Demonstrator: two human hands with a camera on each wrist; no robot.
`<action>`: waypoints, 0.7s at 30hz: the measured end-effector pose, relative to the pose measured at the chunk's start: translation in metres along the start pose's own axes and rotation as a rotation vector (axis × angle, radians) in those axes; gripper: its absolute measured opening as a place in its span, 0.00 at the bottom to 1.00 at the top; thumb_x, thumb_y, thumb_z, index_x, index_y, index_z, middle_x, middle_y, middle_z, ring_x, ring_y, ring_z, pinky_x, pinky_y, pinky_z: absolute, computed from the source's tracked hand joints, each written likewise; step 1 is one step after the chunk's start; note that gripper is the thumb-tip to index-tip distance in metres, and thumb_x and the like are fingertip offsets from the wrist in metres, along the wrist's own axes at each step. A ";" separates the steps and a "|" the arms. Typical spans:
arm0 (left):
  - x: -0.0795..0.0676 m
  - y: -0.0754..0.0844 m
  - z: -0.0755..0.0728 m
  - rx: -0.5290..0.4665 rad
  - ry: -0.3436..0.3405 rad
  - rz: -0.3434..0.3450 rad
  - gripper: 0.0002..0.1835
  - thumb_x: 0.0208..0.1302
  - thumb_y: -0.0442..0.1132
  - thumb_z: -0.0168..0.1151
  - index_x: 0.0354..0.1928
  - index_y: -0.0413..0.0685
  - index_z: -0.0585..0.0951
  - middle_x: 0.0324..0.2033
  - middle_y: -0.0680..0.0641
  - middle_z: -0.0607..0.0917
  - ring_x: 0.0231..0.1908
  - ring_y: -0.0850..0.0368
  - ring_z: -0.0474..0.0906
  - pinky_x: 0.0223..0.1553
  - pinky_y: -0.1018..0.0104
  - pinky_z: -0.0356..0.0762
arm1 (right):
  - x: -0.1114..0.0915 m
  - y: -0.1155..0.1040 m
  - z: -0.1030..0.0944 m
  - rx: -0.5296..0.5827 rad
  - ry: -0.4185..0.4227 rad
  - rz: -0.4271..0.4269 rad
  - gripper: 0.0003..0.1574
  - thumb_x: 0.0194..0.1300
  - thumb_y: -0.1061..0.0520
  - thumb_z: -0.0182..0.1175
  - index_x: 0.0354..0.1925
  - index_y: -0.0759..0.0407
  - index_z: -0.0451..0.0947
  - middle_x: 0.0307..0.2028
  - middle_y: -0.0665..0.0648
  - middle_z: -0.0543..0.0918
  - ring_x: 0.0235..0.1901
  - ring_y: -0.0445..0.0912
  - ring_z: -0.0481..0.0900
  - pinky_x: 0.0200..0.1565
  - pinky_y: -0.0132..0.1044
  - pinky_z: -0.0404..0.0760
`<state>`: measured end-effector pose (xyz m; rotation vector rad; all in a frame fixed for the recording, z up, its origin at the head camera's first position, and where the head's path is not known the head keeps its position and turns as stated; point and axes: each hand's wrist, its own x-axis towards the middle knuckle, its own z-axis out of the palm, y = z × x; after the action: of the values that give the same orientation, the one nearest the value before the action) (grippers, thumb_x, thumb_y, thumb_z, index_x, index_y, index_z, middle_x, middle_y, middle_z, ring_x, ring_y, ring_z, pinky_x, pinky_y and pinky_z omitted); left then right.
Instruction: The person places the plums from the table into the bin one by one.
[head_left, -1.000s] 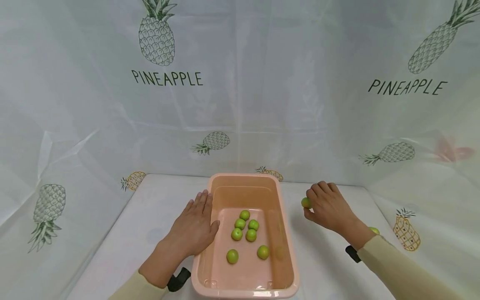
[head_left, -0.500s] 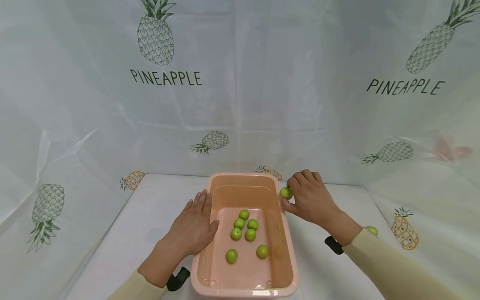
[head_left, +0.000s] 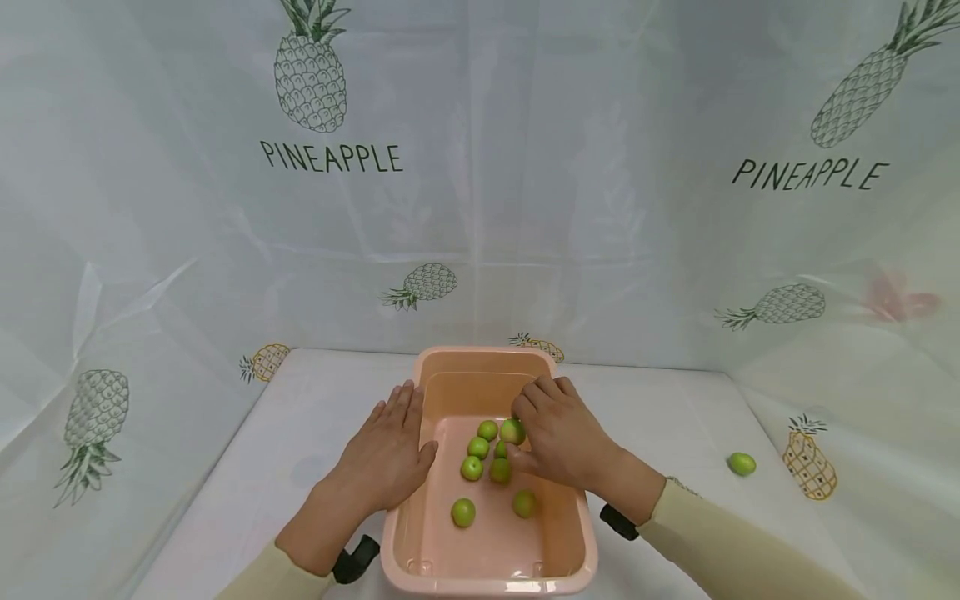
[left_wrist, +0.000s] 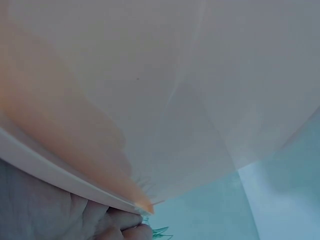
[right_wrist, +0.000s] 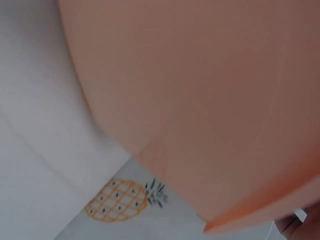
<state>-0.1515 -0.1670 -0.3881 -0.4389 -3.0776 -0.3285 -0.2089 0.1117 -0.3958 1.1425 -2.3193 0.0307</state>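
A peach-coloured plastic basin [head_left: 487, 575] stands on the white-covered table. My left hand [head_left: 390, 454] rests on its left rim with the fingers straight; in the left wrist view, part of that hand [left_wrist: 60, 215] lies against the rim [left_wrist: 65, 172]. Over the basin's right side, my right hand [head_left: 566, 433] pinches a small round green fruit [head_left: 512, 431] between thumb and fingers. Below it, several like fruits, such as one at the front left [head_left: 463, 512], lie on the basin floor. The right hand partly covers one of them [head_left: 501, 450].
One more green fruit [head_left: 742, 463] lies on the table [head_left: 675, 425] at the right. A pineapple-print sheet [head_left: 480, 208] hangs behind the table and along its sides. The basin's raised walls [right_wrist: 175, 75] fill much of the right wrist view.
My right hand has carried the green fruit leftward from over the table, across the right rim, into the basin. The fruit at the right has come into full view. My left hand has stayed put.
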 end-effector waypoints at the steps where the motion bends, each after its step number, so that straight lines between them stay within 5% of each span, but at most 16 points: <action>1: 0.000 0.000 0.000 0.002 0.000 0.000 0.42 0.80 0.51 0.55 0.80 0.27 0.56 0.81 0.29 0.57 0.81 0.35 0.53 0.79 0.40 0.56 | 0.001 -0.004 0.001 0.011 -0.010 -0.005 0.22 0.60 0.38 0.67 0.37 0.54 0.75 0.34 0.50 0.75 0.40 0.48 0.69 0.43 0.43 0.67; 10: 0.001 0.000 0.001 0.011 0.001 -0.003 0.42 0.80 0.51 0.55 0.80 0.28 0.56 0.81 0.30 0.57 0.82 0.35 0.53 0.79 0.39 0.57 | 0.007 -0.029 0.008 0.048 -0.064 -0.053 0.25 0.62 0.33 0.69 0.36 0.51 0.78 0.32 0.47 0.76 0.37 0.45 0.69 0.43 0.41 0.68; 21: 0.000 -0.001 0.001 0.005 0.012 0.002 0.42 0.79 0.50 0.55 0.80 0.27 0.56 0.80 0.29 0.57 0.81 0.35 0.53 0.79 0.39 0.57 | 0.008 -0.034 0.009 -0.029 -0.141 -0.059 0.25 0.63 0.31 0.64 0.36 0.50 0.79 0.32 0.47 0.75 0.36 0.46 0.69 0.43 0.41 0.69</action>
<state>-0.1516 -0.1674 -0.3895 -0.4379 -3.0655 -0.3224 -0.1920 0.0821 -0.4072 1.2328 -2.3984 -0.1082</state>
